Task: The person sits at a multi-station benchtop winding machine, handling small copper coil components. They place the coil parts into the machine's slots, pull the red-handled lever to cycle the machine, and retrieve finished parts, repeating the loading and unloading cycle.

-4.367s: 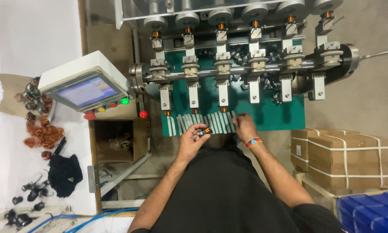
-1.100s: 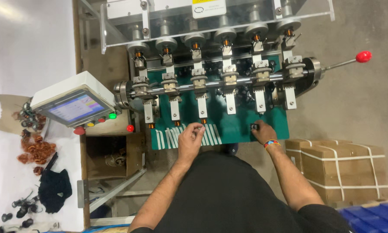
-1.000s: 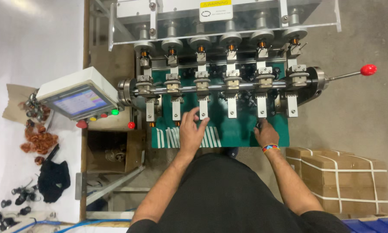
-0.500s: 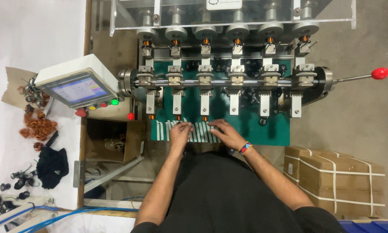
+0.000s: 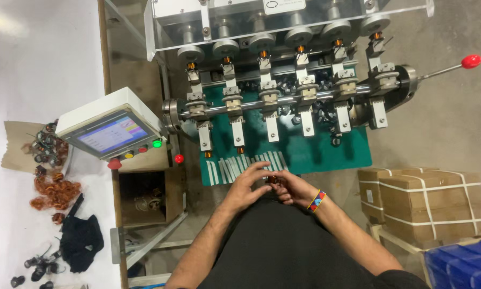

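Your left hand (image 5: pixel 249 184) and right hand (image 5: pixel 288 187) meet just in front of your body, at the near edge of the green mat (image 5: pixel 326 152). The left hand's fingers (image 5: pixel 259 170) are curled and spread loosely, thumb below, closing in toward a small dark coil part with a copper-coloured glint (image 5: pixel 272 180) that sits between the two hands. The right hand's fingers are bent narrowly around that same part from the other side; both hands touch it, but which one bears it is too small to tell. Your right wrist carries a beaded band in red, blue and yellow (image 5: pixel 316 200).

Just beyond your fingertips lies a row of thin white strips (image 5: pixel 240 166) laid side by side on the mat, some of them slanted. Above them stands the multi-spindle winding machine in grey metal (image 5: pixel 283 96), with six heads along one horizontal shaft and copper-wound pieces at the spindle tips. At its right end a lever with a red ball knob (image 5: pixel 470 61) sticks out. To your left sits a white control box with a lit colour screen (image 5: pixel 109 131) and coloured buttons below it. To your right stand strapped brown cardboard boxes (image 5: pixel 428 198).
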